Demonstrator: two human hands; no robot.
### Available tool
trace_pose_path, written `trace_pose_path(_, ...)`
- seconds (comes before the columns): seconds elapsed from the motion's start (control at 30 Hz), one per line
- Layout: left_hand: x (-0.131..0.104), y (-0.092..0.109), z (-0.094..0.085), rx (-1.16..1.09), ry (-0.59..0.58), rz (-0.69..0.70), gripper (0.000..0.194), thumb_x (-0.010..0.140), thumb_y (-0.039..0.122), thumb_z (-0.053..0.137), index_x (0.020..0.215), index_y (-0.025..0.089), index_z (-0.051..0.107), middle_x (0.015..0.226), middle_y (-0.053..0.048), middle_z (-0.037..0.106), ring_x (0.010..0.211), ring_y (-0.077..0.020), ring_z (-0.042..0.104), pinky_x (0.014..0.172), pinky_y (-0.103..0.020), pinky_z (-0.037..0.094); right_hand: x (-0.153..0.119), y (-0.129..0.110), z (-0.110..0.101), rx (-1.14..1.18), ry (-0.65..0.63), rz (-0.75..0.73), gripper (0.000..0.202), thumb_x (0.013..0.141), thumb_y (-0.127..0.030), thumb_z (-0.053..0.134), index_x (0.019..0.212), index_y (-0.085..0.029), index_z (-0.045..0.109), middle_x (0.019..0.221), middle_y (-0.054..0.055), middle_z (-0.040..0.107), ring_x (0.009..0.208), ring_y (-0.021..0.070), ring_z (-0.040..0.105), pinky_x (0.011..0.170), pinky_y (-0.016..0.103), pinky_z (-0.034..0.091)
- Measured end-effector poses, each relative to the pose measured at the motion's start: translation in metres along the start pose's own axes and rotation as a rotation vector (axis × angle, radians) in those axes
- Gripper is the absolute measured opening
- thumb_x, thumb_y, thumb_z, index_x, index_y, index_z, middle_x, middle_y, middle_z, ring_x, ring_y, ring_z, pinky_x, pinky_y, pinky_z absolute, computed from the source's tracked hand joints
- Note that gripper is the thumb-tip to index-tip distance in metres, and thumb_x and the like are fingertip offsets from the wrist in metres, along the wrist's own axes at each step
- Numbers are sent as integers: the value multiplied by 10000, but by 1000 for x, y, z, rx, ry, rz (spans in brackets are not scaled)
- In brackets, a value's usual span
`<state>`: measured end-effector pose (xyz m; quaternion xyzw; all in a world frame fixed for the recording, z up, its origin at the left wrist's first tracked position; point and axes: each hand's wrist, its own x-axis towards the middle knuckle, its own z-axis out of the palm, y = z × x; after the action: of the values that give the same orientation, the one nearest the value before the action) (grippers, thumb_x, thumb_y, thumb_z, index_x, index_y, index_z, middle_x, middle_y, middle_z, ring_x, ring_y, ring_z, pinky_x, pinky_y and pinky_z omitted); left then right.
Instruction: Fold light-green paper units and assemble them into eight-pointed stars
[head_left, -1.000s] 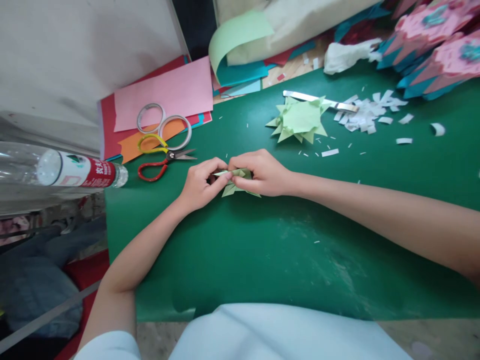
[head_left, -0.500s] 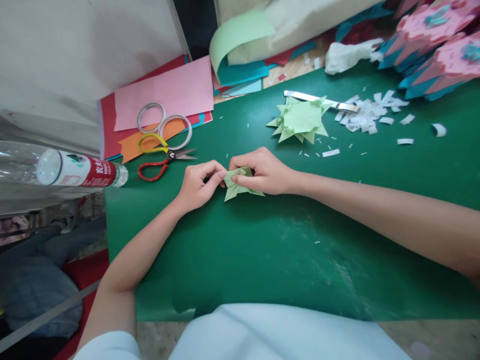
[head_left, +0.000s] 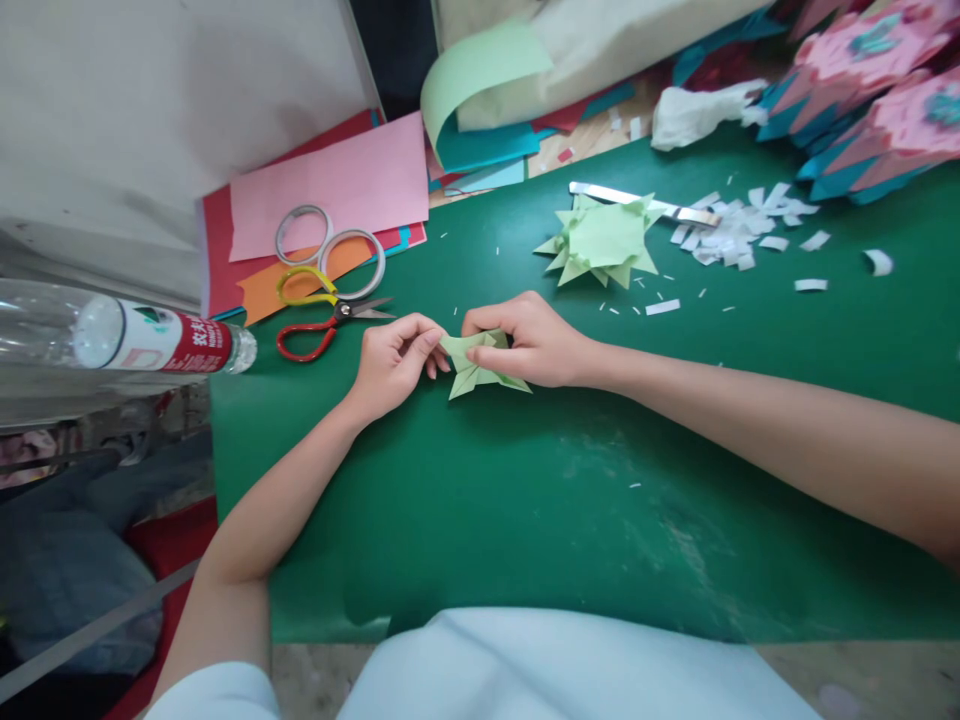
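A small light-green folded paper piece (head_left: 480, 374) with pointed corners is held a little above the green table. My right hand (head_left: 531, 342) grips it from the right, thumb on top and the fingers bent behind it. At its left corner, my left hand (head_left: 397, 362) pinches the tip between thumb and index finger, the other fingers curled loosely below. Beyond my right hand lies a larger light-green folded paper star (head_left: 606, 240) with many points. The underside of the held piece is hidden.
Scissors (head_left: 330, 312) with yellow and red handles and two tape rolls (head_left: 358, 262) lie by coloured paper sheets (head_left: 330, 185). A plastic bottle (head_left: 165, 335) is at left. White paper scraps (head_left: 739, 228), a metal strip (head_left: 645, 200) and pink-blue paper flowers (head_left: 874, 45) are at the back right.
My left hand has shifted slightly left, and more of the folded paper's left corner shows between the hands. My right hand keeps its grip, almost unmoved.
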<state>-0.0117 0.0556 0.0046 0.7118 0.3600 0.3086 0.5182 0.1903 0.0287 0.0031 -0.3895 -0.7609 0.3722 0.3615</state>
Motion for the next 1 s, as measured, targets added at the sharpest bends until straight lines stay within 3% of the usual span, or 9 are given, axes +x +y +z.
trace_pose_path(0.27, -1, -1, -2, 6, -28, 35, 311, 943, 410, 543, 770, 162, 616, 617, -17, 676, 490, -82, 591, 486, -192, 478, -1, 1, -1, 6, -6, 16, 189, 818, -285, 517, 706, -147, 582, 536, -59, 482, 526, 60, 379, 555, 204, 280)
trace_pose_path(0.43, -1, -5, -3, -59, -69, 49, 276, 916, 438, 567, 886, 174, 640, 674, -14, 667, 552, -106, 617, 502, -213, 495, -1, 1, -1, 20, -24, 2, 208, 825, -310, 529, 715, -148, 599, 555, -51, 511, 538, 63, 412, 564, 197, 294)
trace_pose_path(0.57, 0, -2, -1, 153, -91, 122, 275, 809, 440, 699, 776, 176, 631, 663, 12, 627, 558, -84, 562, 498, -189, 440, -2, 3, 1, -33, -71, -41, 226, 834, -314, 521, 699, -147, 594, 556, -45, 508, 521, 57, 377, 551, 201, 273)
trace_pose_path(0.7, 2, 2, -1, 283, -133, 180, 298, 844, 411, 667, 674, 173, 612, 568, 32, 574, 485, -61, 460, 484, -201, 367, -2, 4, 5, -84, -70, -92, 245, 851, -302, 509, 667, -151, 569, 550, -40, 488, 522, 59, 386, 553, 209, 264)
trace_pose_path(0.83, 2, 2, -5, 207, -125, 114, 297, 857, 398, 657, 665, 174, 624, 541, 28, 585, 457, -62, 474, 451, -198, 351, -2, 3, 6, -89, -22, -71, 204, 855, -289, 545, 721, -147, 607, 558, -49, 501, 509, 53, 399, 550, 204, 265)
trace_pose_path(1.0, -1, -2, -5, 30, -24, -10, 315, 837, 416, 686, 662, 169, 598, 568, 14, 619, 494, -85, 583, 489, -195, 474, -1, 1, 6, 17, 113, 18, 218, 846, -346, 622, 780, -139, 607, 553, -74, 451, 515, 45, 368, 527, 192, 259)
